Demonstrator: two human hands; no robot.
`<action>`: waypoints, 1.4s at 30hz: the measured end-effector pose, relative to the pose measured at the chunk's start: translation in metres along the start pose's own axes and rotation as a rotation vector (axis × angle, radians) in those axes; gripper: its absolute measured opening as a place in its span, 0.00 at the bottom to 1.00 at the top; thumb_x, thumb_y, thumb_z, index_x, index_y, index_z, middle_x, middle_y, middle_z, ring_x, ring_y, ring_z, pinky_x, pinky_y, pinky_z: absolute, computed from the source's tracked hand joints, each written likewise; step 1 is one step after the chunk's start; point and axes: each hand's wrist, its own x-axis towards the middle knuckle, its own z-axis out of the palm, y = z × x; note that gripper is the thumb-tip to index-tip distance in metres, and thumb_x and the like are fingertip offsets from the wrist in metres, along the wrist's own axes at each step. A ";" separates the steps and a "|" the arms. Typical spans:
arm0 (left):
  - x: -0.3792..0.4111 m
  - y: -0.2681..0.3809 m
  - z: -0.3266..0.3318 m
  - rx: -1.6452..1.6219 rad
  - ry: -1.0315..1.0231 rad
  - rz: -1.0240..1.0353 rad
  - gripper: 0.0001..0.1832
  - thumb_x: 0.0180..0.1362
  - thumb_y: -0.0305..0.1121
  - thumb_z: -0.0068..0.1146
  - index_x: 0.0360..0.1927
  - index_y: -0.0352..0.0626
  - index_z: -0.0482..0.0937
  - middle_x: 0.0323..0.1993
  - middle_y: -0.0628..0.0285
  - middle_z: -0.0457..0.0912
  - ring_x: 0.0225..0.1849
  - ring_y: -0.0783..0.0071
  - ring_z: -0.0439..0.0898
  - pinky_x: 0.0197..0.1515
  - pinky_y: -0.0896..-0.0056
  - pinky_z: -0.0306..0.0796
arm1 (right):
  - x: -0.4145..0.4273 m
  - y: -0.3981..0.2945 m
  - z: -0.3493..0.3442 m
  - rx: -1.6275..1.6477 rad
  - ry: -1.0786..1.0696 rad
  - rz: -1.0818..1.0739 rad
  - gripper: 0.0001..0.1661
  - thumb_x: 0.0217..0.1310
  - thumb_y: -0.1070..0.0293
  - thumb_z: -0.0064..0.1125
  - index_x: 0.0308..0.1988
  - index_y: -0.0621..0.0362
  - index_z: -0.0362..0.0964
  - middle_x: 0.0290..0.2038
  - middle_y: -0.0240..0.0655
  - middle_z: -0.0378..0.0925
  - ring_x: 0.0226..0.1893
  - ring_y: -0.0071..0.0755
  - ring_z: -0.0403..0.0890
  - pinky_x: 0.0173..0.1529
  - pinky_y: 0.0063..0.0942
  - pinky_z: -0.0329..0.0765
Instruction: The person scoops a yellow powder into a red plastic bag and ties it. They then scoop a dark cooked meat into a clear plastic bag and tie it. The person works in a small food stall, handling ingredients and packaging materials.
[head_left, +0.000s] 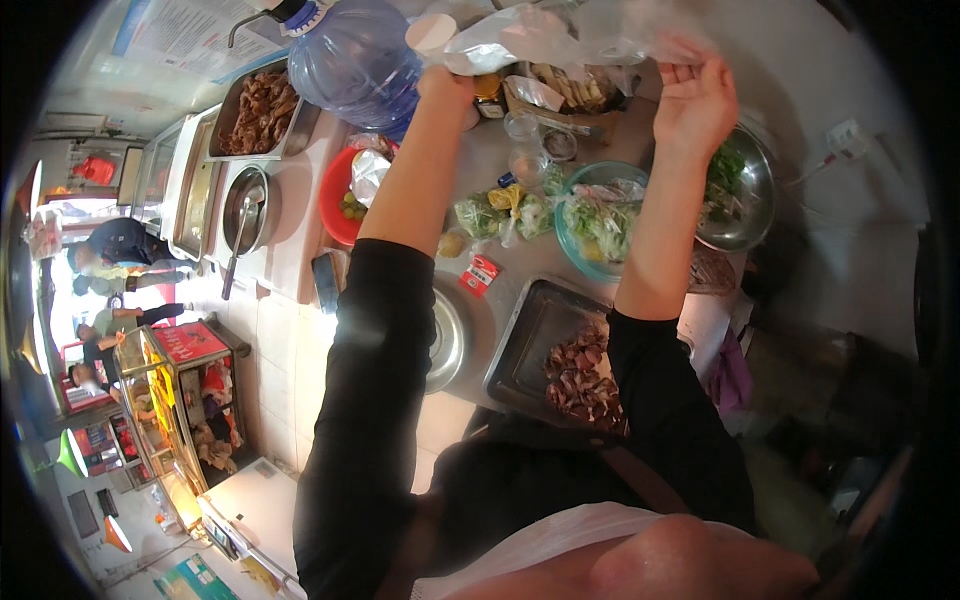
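Note:
Both my arms reach out over the far part of the table. My left hand (450, 88) is closed on one end of a clear plastic bag (525, 36), beside a paper cup (431, 34). At the bag's other end is my right hand (694, 105), palm showing and fingers bent; whether its fingertips grip the film is blurred. Under the bag lie a jar with a yellow lid (490, 96) and a cardboard box of dried pieces (581, 88). Nearer me, a dark metal tray (529, 360) holds pieces of dark meat (583, 371).
A large blue water bottle (352, 67) stands at the far left, beside a tray of cooked meat (259, 112). Around my forearms are a red basin (334, 195), a teal bowl of greens (566, 225), a steel bowl (757, 202) and bagged vegetables (480, 214). Several people stand far left.

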 end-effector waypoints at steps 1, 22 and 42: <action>0.000 0.016 -0.010 -0.094 -0.071 0.009 0.23 0.67 0.27 0.33 0.65 0.35 0.59 0.63 0.47 0.67 0.58 0.49 0.74 0.59 0.49 0.73 | -0.008 -0.012 0.002 0.018 0.000 0.002 0.13 0.72 0.67 0.43 0.43 0.66 0.69 0.47 0.53 0.77 0.48 0.51 0.79 0.53 0.46 0.75; -0.521 -0.035 -0.044 0.937 -0.781 -0.445 0.07 0.61 0.27 0.61 0.38 0.33 0.81 0.36 0.64 0.83 0.38 0.80 0.78 0.43 0.78 0.71 | -0.407 -0.245 -0.023 -1.390 0.260 -0.023 0.08 0.48 0.76 0.62 0.30 0.60 0.68 0.24 0.37 0.74 0.23 0.34 0.77 0.29 0.30 0.72; -0.728 -0.166 -0.022 0.822 -1.462 -1.052 0.13 0.67 0.37 0.53 0.31 0.37 0.77 0.22 0.71 0.73 0.23 0.87 0.63 0.26 0.83 0.54 | -0.492 -0.485 -0.131 -1.677 0.851 -0.078 0.11 0.61 0.68 0.52 0.43 0.58 0.73 0.33 0.46 0.78 0.37 0.45 0.81 0.44 0.34 0.74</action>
